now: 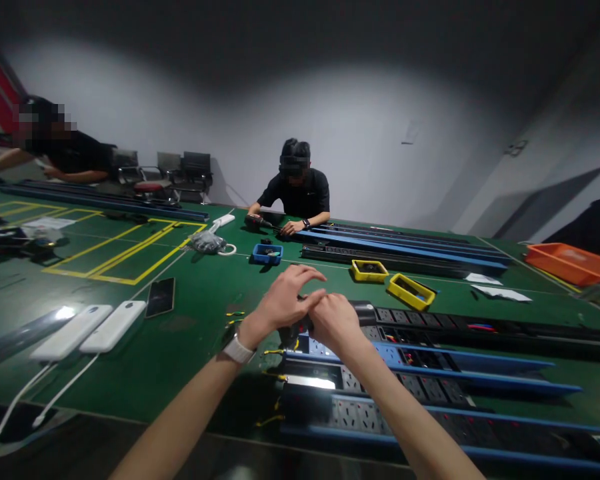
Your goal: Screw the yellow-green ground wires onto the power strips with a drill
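Observation:
My left hand (291,298), with a pale band at the wrist, has its fingers curved and apart. Its thumb reaches my right hand, and nothing shows between the fingers. My right hand (334,319) is closed in a fist round a dark cylindrical tool (364,312), whose rounded end sticks out to the right. Most of that tool is hidden by my hands. Below them lie power strips with rows of sockets (363,417) in blue and black housings. Short yellow-green wires (273,352) stick out at their left ends.
Two yellow bins (411,293), a blue bin (267,254) and an orange crate (573,263) stand on the green table (205,313). At left lie a phone (161,297) and white power banks with cables (113,327). Across the table, a person works with a drill (254,221) beside long rails.

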`<state>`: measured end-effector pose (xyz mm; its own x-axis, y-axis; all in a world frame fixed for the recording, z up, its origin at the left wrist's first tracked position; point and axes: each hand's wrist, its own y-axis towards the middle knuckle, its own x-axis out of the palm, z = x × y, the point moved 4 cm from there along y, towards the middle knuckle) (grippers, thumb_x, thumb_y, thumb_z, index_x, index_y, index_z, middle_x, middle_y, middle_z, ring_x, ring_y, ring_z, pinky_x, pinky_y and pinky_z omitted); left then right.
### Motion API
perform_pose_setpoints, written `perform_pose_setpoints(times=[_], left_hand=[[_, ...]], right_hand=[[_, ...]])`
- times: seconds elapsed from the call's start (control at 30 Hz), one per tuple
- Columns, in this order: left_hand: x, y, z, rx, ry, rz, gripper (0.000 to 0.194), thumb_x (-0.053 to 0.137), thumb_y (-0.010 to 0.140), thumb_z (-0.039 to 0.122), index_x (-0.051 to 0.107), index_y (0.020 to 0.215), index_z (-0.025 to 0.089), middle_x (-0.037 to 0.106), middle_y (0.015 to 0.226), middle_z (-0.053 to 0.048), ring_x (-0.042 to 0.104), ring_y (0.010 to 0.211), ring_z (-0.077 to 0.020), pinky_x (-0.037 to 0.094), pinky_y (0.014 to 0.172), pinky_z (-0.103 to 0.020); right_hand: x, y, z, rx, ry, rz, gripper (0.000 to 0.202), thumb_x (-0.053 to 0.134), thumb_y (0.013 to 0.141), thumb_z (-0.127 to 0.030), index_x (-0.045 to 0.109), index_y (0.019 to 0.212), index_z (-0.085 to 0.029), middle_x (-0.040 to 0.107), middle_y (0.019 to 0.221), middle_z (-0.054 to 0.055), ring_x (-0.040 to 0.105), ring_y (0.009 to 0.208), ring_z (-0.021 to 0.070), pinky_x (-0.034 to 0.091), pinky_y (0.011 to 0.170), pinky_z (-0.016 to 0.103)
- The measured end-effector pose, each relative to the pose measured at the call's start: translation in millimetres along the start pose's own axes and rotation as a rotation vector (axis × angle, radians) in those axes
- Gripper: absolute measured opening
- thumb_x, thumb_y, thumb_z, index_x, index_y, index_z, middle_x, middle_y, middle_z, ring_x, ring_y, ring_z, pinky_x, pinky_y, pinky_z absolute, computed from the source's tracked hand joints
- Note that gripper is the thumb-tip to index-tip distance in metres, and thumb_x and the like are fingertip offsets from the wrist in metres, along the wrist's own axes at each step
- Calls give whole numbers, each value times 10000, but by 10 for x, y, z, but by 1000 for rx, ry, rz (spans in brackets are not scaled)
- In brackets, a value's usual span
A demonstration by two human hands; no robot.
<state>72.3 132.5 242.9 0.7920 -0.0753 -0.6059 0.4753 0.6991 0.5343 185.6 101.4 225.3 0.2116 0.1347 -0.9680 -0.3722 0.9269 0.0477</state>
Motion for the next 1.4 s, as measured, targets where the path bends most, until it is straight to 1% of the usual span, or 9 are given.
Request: perform_pose_setpoints(times=[0.07, 0.13, 0.23, 0.3, 0.43, 0.7, 0.83, 1.1, 1.4], left_hand=[[121, 110, -47, -98, 27, -183, 452, 521, 937, 472, 616, 1288, 204, 696, 1175, -83, 623, 1115, -245, 472, 993, -387], [177, 119, -56, -147, 121, -224, 539, 458, 952, 545, 583, 1341, 194, 703, 1166, -99, 642, 1088, -258, 492, 953, -395], [199, 83, 67, -24, 262, -145, 433, 451, 967, 470, 666, 1234, 205, 697, 1195, -91, 634, 1111, -244, 484, 955, -370], [233, 69, 107, -11, 261, -116, 352, 475, 957, 448, 738, 1075, 245, 749, 1026, -51, 682, 959, -213, 507, 843, -326], [242, 38, -14, -121, 231, 105, 437, 437, 984, 445, 749, 778, 221, 738, 760, -49, 683, 726, -172, 472, 660, -276], [210, -312, -176, -87, -31, 524, 436, 430, 998, 296, 651, 640, 181, 675, 651, -55, 643, 659, -139, 477, 672, -258], [176, -367, -183, -99, -106, 572, 397, 464, 980, 245, 635, 628, 177, 670, 643, -29, 628, 641, -123, 468, 666, -248], [186, -246, -270, -133, -98, 522, 389, 473, 978, 264, 647, 644, 168, 664, 646, -34, 615, 624, -122, 453, 653, -252], [228, -188, -214, -87, -57, 522, 383, 480, 973, 242, 629, 628, 167, 661, 625, -25, 606, 603, -113, 438, 632, -248]], right_hand=[[27, 41, 19, 25, 5, -26, 340, 566, 781, -162, 655, 1106, -111, 711, 989, 174, 703, 926, 247, 513, 807, 336], [44, 63, 43, 51, 19, -44, 382, 574, 782, -179, 652, 1151, -118, 712, 1005, 173, 703, 936, 248, 516, 824, 331], [50, 70, 55, 48, 57, -51, 349, 496, 832, -161, 676, 1132, -151, 714, 1052, 153, 692, 999, 248, 514, 849, 331], [60, 72, 50, 46, 76, -41, 363, 435, 852, -127, 690, 1109, -153, 709, 1088, 155, 686, 1024, 258, 514, 839, 346], [102, 92, 6, 69, -1, 37, 361, 444, 839, -85, 691, 1103, -100, 724, 948, 156, 700, 916, 248, 504, 800, 349], [64, -4, -266, -10, -196, 213, 257, 566, 801, -91, 711, 1005, -152, 702, 852, 76, 667, 788, 184, 466, 694, 295], [20, -15, -338, -25, -236, 240, 307, 586, 789, -98, 707, 1062, -171, 695, 845, 62, 663, 773, 198, 482, 681, 321], [-36, 99, -260, 15, -145, 97, 265, 547, 828, -101, 703, 1038, -141, 712, 876, 86, 677, 805, 185, 457, 684, 288], [19, 50, -197, 46, -166, 103, 171, 525, 827, -102, 684, 889, -119, 703, 824, 101, 679, 785, 196, 459, 692, 291]])
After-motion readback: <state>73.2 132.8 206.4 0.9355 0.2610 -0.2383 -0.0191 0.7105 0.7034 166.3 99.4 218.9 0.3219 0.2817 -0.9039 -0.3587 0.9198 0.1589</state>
